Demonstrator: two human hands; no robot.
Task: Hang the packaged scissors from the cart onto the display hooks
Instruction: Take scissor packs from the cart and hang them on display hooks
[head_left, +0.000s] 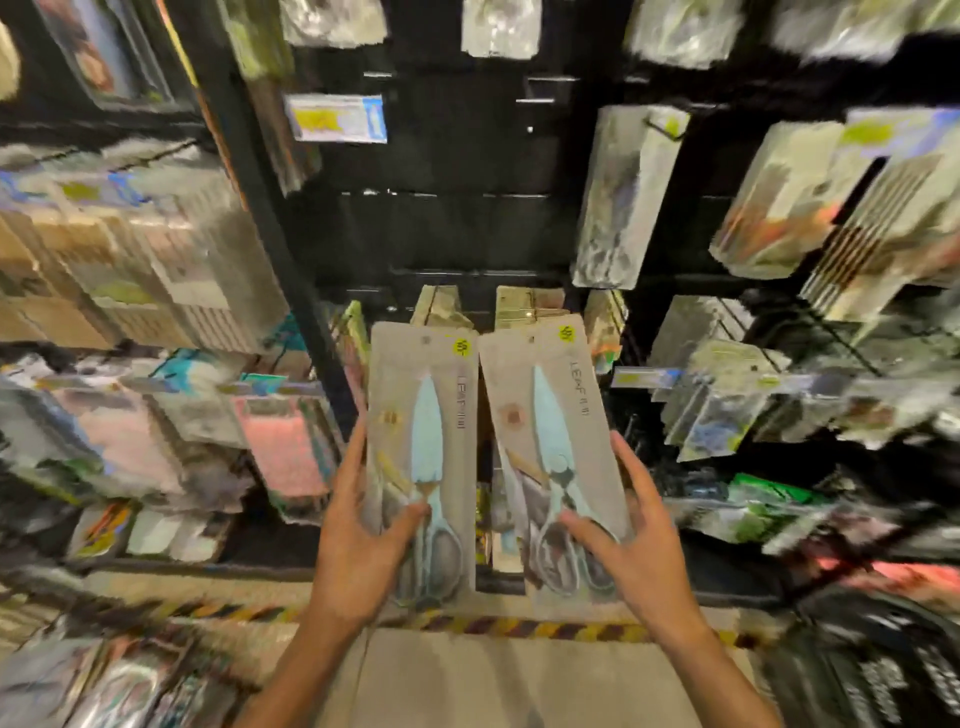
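Both hands are up at 6 o'clock mid-carry, the left hand (363, 535) pinching 1 scissors pack (423, 457) and the right hand (631, 545) pinching a 2nd scissors pack (553, 457), side by side, apparently needing each top hole threaded onto a display hook (545, 79) at 12 o'clock.

Blurred hanging packets (618, 202); striped floor tape (545, 626)

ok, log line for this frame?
left hand: holds left scissors pack | right hand: holds right scissors pack | hung: neither
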